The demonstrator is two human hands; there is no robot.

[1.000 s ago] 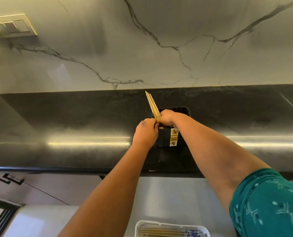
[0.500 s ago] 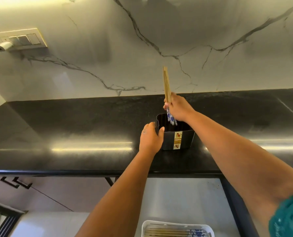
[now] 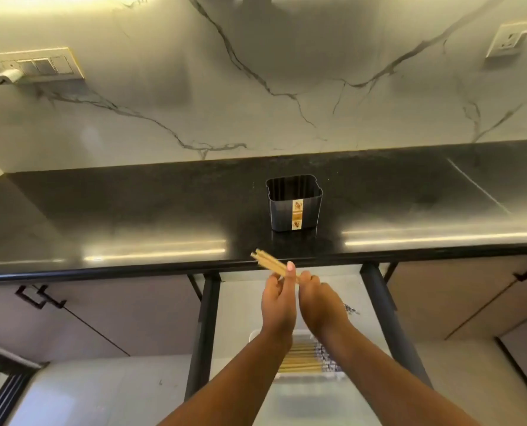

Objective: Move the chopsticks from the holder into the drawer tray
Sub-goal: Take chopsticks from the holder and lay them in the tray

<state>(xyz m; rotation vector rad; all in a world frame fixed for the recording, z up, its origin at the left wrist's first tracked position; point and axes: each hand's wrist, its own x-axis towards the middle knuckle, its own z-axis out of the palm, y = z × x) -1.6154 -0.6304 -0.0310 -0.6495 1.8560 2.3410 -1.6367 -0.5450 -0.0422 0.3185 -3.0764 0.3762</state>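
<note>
A black holder (image 3: 294, 204) with a gold label stands on the dark counter, and no chopsticks show inside it. A bundle of wooden chopsticks (image 3: 267, 260) is held crosswise in front of the counter edge, above the open drawer. My left hand (image 3: 279, 299) and my right hand (image 3: 320, 299) both grip the bundle; its patterned ends poke out past the right hand. Below my forearms lies the white drawer tray (image 3: 254, 335), holding several chopsticks laid side by side.
The black counter (image 3: 133, 216) runs across the view under a marble wall. The open drawer has black side rails (image 3: 204, 327). Closed cabinet fronts with black handles (image 3: 39, 298) flank it. A switch plate with a plug sits upper left, a socket upper right.
My right hand lifted the chopsticks out of the holder and carried them toward me, down over the drawer. My left hand left the holder and joined the grip on the bundle.
</note>
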